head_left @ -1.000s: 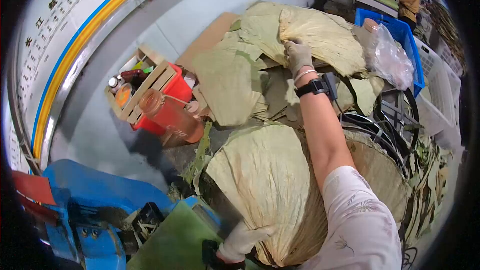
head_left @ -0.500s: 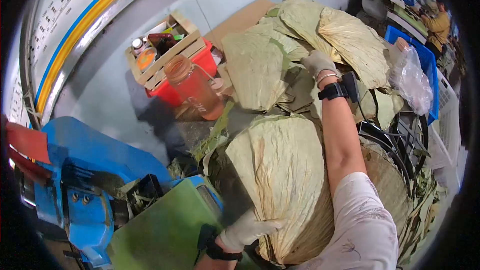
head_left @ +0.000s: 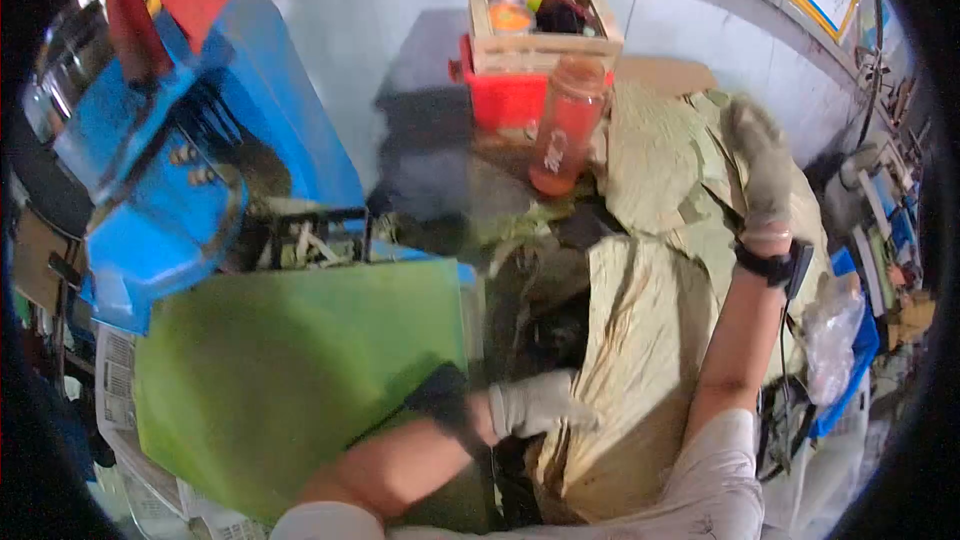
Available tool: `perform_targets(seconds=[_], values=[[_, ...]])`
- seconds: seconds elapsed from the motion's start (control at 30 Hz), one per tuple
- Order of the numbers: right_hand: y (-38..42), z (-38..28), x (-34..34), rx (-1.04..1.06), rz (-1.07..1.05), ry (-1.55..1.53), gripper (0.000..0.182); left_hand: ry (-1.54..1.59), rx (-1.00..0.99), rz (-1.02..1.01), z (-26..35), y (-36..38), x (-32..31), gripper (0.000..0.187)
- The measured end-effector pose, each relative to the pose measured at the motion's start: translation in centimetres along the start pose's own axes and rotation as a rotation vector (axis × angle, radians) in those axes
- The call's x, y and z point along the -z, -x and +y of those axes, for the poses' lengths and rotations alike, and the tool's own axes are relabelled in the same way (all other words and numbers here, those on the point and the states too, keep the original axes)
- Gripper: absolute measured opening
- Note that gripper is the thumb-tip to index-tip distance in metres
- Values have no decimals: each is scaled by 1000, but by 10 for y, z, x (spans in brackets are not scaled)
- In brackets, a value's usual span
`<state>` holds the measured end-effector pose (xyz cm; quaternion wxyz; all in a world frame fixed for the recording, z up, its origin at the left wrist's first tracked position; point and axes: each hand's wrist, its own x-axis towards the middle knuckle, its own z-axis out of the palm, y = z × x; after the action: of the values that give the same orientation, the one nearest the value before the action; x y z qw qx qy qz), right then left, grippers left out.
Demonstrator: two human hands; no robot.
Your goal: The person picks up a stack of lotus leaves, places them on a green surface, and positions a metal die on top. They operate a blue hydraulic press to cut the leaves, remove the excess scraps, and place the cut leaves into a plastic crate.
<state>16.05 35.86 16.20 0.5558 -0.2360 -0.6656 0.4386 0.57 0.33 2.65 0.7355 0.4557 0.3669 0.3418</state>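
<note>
A large, pale, fan-shaped dried leaf (head_left: 650,340) lies in front of me, wrinkled and folded. At its lower left edge, my left hand (head_left: 540,405), in a whitish glove, is closed on the leaf. My right hand (head_left: 762,160), gloved too, reaches over the far pile of dried leaves (head_left: 655,155), its fingers stretched out and blurred. A dark band with a small device sits on each wrist.
A green board (head_left: 300,360) and a blue machine (head_left: 290,110) stand at left. Behind are a reddish bottle (head_left: 570,130), a wooden crate (head_left: 545,55) and a red bin (head_left: 505,100). At right, a clear plastic bag (head_left: 832,340) hangs by a blue crate (head_left: 850,395).
The view has swung left, showing more of the green board and blue machine. My left hand stays at the leaf's edge; my right hand remains over the far pile, fingers now stretched out.
</note>
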Motion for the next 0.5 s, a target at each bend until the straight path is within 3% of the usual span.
perform_targets(seconds=[0.07, 0.1, 0.17, 0.2, 0.23, 0.3, 0.43, 0.5], values=[[-8, -66, -17, 217, -24, 86, 30, 191, -19, -46, -9, -4, 2, 57], [-2, -95, -18, 343, -76, 161, 29, 22, -1, 23, -6, -3, 1, 56], [14, -143, -17, 719, -218, 547, 25, 290, -51, -45, -7, -3, 0, 54], [50, -171, -40, 521, -76, 390, 31, 236, -4, -25, -13, -3, 3, 55], [73, -189, -47, 462, -69, 352, 30, 309, 18, -24, -13, -2, 5, 51], [114, -215, -37, 395, -155, 389, 30, 141, -63, -28, 5, 5, 3, 42], [195, -238, 6, 125, -303, 519, 26, 167, 42, 10, 19, 3, -6, 40], [243, -261, 10, 29, -218, 448, 24, 129, 67, 21, 10, 1, 5, 42]])
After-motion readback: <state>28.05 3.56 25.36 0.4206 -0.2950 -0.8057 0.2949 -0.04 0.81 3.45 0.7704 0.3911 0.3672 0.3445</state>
